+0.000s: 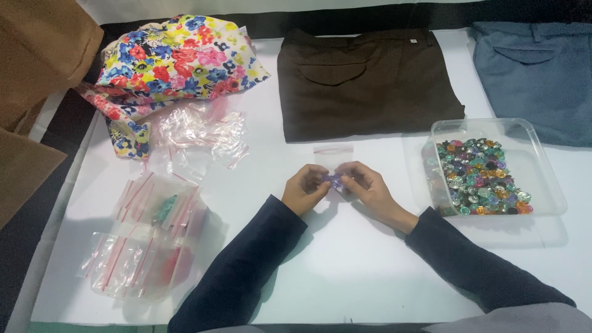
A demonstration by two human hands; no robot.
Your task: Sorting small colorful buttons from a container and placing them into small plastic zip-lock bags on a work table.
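Centrally, a small clear zip bag [333,161] with a red seal strip is pinched between both hands, with small purple gems [334,179] at its lower part. The left hand [305,188] and right hand [365,187] are closed in fingertip pinches on the bag, just above the white desk [345,259]. To the right, near the right hand, stands a clear plastic tray [542,160] of mixed coloured gems [481,177]. To the left lie filled zip bags [148,240] and a heap of empty ones [197,129]. Along the far edge rest a floral cloth [179,55], folded brown trousers [364,80] and grey-blue trousers [536,74]. Bare desk surface lies between the forearms and toward the near edge.
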